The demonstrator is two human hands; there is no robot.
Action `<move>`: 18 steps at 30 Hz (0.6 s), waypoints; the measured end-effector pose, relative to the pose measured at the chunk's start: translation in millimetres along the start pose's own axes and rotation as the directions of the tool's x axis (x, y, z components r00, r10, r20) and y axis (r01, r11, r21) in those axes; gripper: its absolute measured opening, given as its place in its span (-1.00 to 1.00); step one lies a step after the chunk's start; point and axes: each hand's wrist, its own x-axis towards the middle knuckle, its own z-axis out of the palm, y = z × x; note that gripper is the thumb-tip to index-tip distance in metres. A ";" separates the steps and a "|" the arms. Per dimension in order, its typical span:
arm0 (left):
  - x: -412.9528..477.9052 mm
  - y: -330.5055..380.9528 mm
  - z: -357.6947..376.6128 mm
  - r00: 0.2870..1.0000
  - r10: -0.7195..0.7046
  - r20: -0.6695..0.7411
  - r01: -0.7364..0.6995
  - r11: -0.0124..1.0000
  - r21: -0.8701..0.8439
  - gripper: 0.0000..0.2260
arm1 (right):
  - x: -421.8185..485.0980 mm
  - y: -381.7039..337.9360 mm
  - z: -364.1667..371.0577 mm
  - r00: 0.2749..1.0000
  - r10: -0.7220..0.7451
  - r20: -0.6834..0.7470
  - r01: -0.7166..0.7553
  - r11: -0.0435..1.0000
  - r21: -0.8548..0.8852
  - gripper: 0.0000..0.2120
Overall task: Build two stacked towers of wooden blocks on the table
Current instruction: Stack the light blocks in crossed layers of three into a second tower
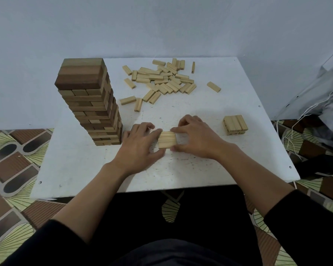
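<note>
Resting at the frame's centre on the white table (181, 169), a flat set of pale blocks (167, 140) is pinched between the left hand (140, 145) and the right hand (197, 138), both curled against its sides. A tall brown tower (90, 106) is seen at left, a loose pile (161, 80) above centre, a short pale stack (235, 124) at right.

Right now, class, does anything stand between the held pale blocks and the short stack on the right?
Nothing but the right hand holding them: bare white table separates the row of pale wooden blocks from the short pale wooden stack.
</note>
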 end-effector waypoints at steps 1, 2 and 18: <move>0.2 -0.1 0.3 1.000 -0.001 0.002 0.001 1.000 0.001 -0.34 | -0.3 0.2 0.5 1.000 -0.005 -0.003 0.005 1.000 -0.008 -0.42; 0.3 -0.4 0.2 1.000 -0.002 0.007 0.002 1.000 0.002 -0.34 | -0.4 0.4 0.8 1.000 -0.010 -0.003 0.010 1.000 -0.016 -0.43; 7.2 -3.8 -6.2 0.984 0.170 0.055 -0.172 0.984 0.035 -0.48 | -8.3 7.0 -0.9 0.973 -0.227 0.041 0.228 0.921 -0.317 -0.47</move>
